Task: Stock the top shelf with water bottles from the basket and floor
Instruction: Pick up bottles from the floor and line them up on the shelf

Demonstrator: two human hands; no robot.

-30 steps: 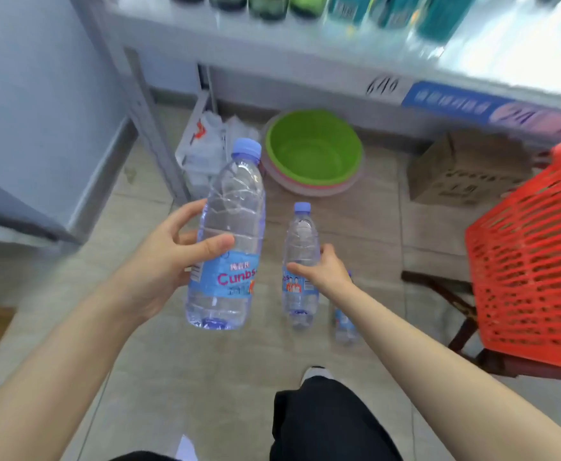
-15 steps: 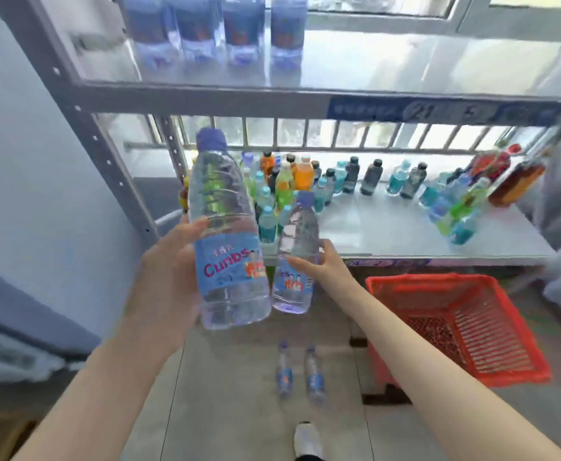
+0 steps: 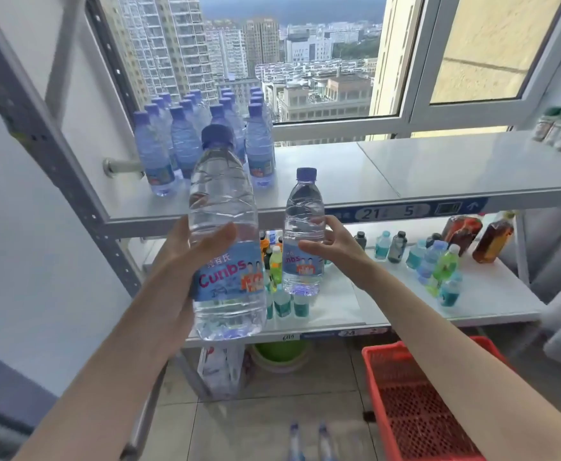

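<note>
My left hand (image 3: 186, 261) grips a clear water bottle (image 3: 222, 207) with a blue cap and a "Cunbs" label, upright and close to the camera. My right hand (image 3: 332, 247) holds a second such bottle (image 3: 304, 214) upright, just below the front edge of the top shelf (image 3: 438, 171). Several matching water bottles (image 3: 186, 141) stand in rows at the left end of that shelf. Two more bottles (image 3: 309, 440) lie on the floor below. The red basket (image 3: 415, 410) at lower right shows no bottles in the part I can see.
The lower shelf (image 3: 491, 294) carries several small coloured drink bottles and two dark ones at the right. A green basin (image 3: 279, 351) and a plastic bag (image 3: 219, 367) sit under it. A grey upright post (image 3: 39, 128) bounds the shelving at left; a window is behind.
Both hands rose with their bottles from floor height to the level of the top shelf's front edge. My view tilted up from the floor to the top shelf and window.
</note>
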